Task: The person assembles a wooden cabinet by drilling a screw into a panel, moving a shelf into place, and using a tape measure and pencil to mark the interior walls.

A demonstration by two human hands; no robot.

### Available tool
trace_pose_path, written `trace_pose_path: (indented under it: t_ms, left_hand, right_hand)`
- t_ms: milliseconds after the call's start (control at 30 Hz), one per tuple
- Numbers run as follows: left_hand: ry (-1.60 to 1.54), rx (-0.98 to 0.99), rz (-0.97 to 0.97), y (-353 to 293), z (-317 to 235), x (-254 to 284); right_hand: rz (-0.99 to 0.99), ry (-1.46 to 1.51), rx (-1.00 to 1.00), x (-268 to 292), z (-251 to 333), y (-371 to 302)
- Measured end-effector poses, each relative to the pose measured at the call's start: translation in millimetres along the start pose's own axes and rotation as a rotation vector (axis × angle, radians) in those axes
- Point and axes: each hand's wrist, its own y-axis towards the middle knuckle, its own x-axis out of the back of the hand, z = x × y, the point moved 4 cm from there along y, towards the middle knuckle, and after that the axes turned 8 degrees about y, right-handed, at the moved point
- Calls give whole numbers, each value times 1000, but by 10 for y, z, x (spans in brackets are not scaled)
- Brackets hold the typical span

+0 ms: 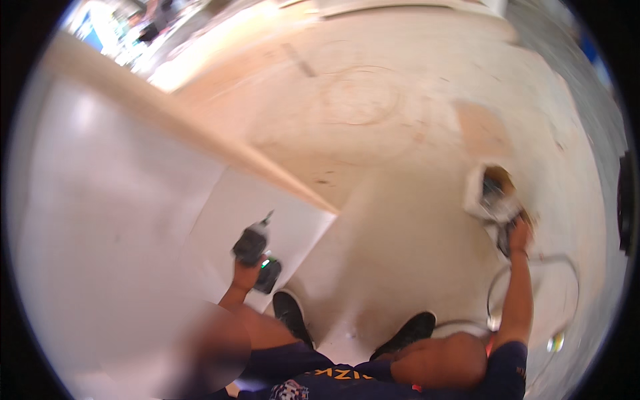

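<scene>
The left hand (245, 275) is closed around the handle of a dark cordless drill (255, 252), which sits above the fist with its bit pointing up and a little to the right, over the corner of a large white board (120, 220). A small green light shows on the drill's base just beside the fingers. The board fills the left half of the view, and a pale wooden edge (200, 137) runs along its upper side from upper left down toward the middle. Well apart, on the far right, the right hand (517, 235) is stretched out at the end of a straight arm, its fingers wrapped around something dark; blur hides what that thing is. Just above it lies a small white box (481, 193), open, with dark bits inside, touching or nearly touching the hand. A thin cable (533, 267) loops over the floor around the right forearm and trails back toward the body. Between the two hands the bare, pale floor (373, 113) is marked with faint circular scuffs. Two black shoes (291, 313) stand at the bottom centre, the left one close under the drill, the other (408, 331) nearer the cable loop. Dark blue shorts (320, 370) with printing fill the lower edge.
</scene>
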Motion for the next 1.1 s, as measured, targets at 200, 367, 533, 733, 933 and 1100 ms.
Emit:
trace_pose_path:
  t_ms: [200, 367, 533, 733, 933, 1100]
  left_hand:
    - [35, 228, 32, -220, -32, 86]
    - [-45, 170, -7, -264, -97, 24]
    - [-23, 188, -7, -273, 74, -18]
    - [41, 228, 29, -248, 51, 17]
    - [37, 205, 12, -261, 208, -70]
    - [-107, 206, 82, 78, 6, -26]
  right_hand:
    - [154, -212, -48, 69, 297, -56]
    - [121, -231, -44, 137, 314, -26]
    - [166, -209, -63, 179, 442, -108]
    - [95, 1, -9, -1, 84, -150]
    - [-5, 200, -87, -106, -375, 55]
    - [-421, 325, -130, 179, -1145, 548]
